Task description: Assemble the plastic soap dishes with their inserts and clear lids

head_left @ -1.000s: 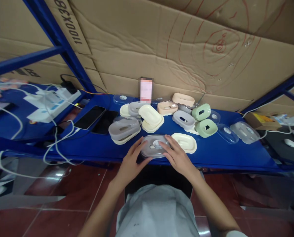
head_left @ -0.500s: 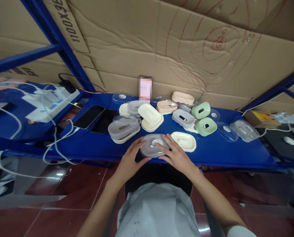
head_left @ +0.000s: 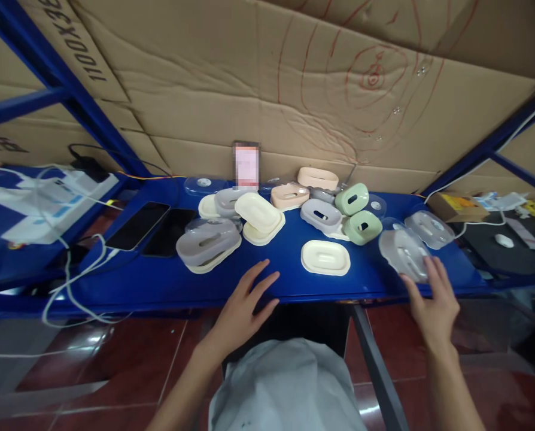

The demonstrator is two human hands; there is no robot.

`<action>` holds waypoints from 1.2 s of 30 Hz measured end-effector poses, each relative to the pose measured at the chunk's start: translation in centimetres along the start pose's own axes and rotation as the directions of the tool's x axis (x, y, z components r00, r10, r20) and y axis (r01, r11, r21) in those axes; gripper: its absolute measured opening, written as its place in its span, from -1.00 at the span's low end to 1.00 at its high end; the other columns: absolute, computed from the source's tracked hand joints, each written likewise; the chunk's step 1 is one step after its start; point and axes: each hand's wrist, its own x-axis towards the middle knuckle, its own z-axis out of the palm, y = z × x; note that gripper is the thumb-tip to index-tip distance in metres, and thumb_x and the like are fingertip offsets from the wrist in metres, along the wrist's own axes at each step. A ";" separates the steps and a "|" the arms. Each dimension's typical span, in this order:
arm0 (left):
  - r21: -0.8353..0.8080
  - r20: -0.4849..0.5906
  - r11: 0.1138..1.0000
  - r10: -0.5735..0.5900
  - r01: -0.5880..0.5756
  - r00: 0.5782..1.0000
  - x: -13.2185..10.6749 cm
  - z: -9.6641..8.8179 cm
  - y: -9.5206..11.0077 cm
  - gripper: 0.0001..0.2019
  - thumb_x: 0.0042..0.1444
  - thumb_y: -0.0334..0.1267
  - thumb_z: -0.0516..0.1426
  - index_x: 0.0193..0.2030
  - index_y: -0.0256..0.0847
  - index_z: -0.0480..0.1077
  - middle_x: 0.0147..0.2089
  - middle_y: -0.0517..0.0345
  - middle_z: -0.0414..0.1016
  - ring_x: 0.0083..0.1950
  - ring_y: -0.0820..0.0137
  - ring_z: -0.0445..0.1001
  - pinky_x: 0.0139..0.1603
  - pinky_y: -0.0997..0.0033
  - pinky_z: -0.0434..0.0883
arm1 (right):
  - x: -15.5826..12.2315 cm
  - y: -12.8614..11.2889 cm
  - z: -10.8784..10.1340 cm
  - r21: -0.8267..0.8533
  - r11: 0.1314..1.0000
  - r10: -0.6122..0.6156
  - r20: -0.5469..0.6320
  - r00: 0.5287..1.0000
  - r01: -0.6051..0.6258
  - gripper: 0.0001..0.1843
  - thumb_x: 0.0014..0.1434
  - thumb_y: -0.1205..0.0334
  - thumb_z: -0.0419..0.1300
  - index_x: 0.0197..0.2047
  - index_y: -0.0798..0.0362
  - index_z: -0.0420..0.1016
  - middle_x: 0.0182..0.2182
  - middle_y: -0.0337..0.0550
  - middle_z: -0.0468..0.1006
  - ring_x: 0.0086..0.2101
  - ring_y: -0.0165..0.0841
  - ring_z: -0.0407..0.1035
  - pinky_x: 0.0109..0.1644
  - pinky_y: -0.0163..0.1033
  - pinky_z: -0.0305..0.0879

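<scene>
My right hand [head_left: 432, 297] grips a grey soap box with a clear lid [head_left: 403, 255] at the right end of the blue shelf [head_left: 169, 278], tilted up from the surface. Beside it lies another clear-lidded grey box [head_left: 429, 228]. My left hand [head_left: 245, 302] rests flat with fingers spread on the shelf's front edge, holding nothing. A cream soap tray [head_left: 325, 257] lies between my hands. Behind it is a cluster of several grey, cream, peach and green soap boxes [head_left: 267, 215].
Two dark phones [head_left: 137, 218] lie on the shelf at the left, near white cables [head_left: 76, 269] and a power strip [head_left: 52, 194]. A blurred upright phone [head_left: 246, 164] leans on the cardboard wall [head_left: 267, 90]. A computer mouse [head_left: 503, 240] sits at the far right.
My right hand carried the grey lidded box from the shelf's middle front to the right end. My left hand let go of it and now lies flat. The view shifted right.
</scene>
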 end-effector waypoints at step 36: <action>-0.019 0.010 1.000 0.006 -0.006 1.000 2.4 1.4 -0.7 -0.27 0.37 -0.25 0.25 0.57 0.22 0.07 0.65 -0.07 -0.04 0.52 0.03 0.27 0.41 -0.10 0.44 | 0.5 -18.2 6.6 0.554 0.676 -0.716 0.337 0.611 0.486 -0.53 0.52 0.12 0.16 0.43 -0.02 0.37 0.12 0.01 0.65 0.16 -0.17 0.51 0.33 0.09 0.33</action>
